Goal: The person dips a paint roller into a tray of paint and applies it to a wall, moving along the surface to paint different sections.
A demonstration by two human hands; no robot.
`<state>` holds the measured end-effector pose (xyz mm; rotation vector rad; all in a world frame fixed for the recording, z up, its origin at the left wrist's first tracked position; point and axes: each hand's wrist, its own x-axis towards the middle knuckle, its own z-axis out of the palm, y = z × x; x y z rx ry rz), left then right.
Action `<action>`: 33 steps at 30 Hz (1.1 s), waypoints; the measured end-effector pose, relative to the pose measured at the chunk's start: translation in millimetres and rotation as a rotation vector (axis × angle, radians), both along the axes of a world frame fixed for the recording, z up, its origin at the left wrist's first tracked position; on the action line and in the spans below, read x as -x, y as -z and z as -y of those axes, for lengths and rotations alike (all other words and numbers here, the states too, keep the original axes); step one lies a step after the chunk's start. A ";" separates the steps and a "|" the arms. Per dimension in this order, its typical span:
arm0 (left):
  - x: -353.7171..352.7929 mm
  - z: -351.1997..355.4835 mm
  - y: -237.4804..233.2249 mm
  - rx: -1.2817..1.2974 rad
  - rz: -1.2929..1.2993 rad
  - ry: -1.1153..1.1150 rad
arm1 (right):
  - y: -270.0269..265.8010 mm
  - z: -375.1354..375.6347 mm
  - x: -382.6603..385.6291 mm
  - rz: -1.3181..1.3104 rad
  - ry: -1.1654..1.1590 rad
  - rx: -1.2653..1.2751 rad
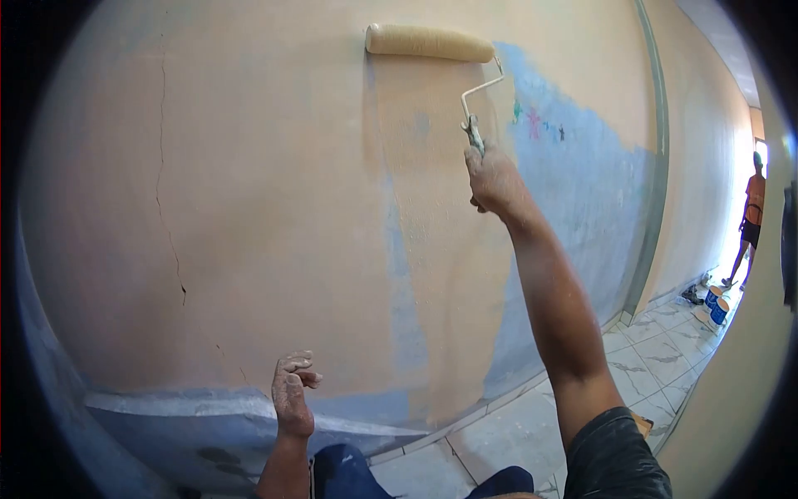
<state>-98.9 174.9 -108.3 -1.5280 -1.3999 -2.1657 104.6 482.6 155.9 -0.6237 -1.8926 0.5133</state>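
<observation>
Roller [430, 43]: toward twelve o'clock, seemingly against wall [274, 166], apparently mid-coat.
Right hand [496, 179]: clamped on handle [475, 137], toward two.
Left hand [293, 395]: empty, half-curled, thumb apart, toward seven.
Blue patch [582, 183]: toward two, uncovered; probably calls for overlapping strokes.

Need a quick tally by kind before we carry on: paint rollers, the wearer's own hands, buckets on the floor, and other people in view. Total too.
Paint roller: 1
Right hand and left hand: 2
Buckets: 2
Other person: 1
Total: 6
</observation>
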 end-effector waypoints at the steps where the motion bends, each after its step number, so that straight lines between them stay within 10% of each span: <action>1: 4.8 1.5 -4.8 -0.020 0.006 -0.002 | -12.4 -2.8 3.6 0.067 0.027 -0.107; 10: 16.1 -12.9 76.2 0.215 0.200 0.281 | -20.8 21.5 16.0 -0.054 -0.028 0.104; 23: -20.8 -36.3 195.7 0.809 0.312 0.583 | 245.4 30.1 29.0 0.123 0.124 -0.078; 33: -23.8 -23.9 251.7 1.027 0.375 0.555 | 337.3 91.4 24.8 0.120 0.084 0.268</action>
